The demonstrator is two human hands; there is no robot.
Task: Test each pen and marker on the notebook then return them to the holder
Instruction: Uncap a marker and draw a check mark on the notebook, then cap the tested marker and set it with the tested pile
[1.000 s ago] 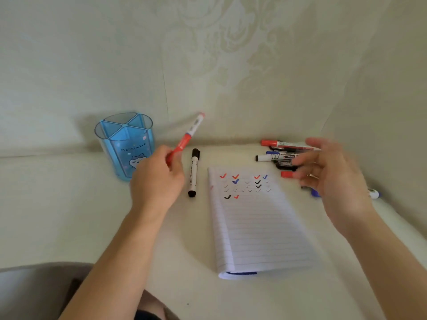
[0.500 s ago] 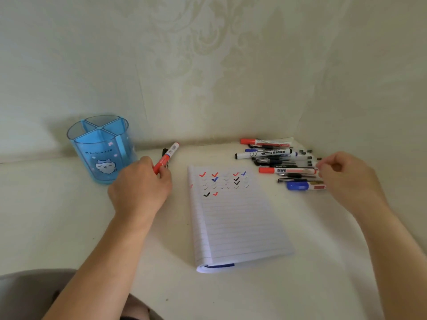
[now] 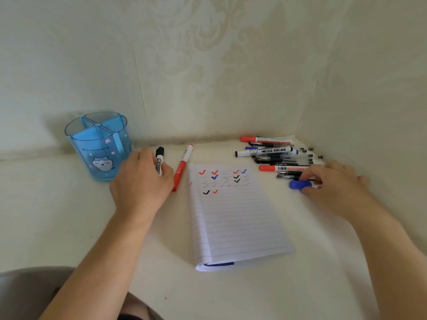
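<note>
An open lined notebook [image 3: 233,218] with red, blue and black ticks lies mid-table. Just left of it a red marker [image 3: 182,166] lies loose on the table. My left hand [image 3: 143,181] curls its fingers round a black-capped marker [image 3: 159,159] beside the blue divided holder [image 3: 99,146], which holds nothing that I can see. My right hand [image 3: 332,183] pinches a blue-capped marker [image 3: 300,184] at the near edge of a pile of pens and markers [image 3: 277,155] in the back right corner.
Pale patterned walls close in behind and on the right, forming a corner behind the pile. The table's front edge and my lap show at the bottom left.
My left hand has laid the red marker down beside the notebook and taken hold of the black one. My right hand has dropped to the pile and closed on the blue-capped marker.
</note>
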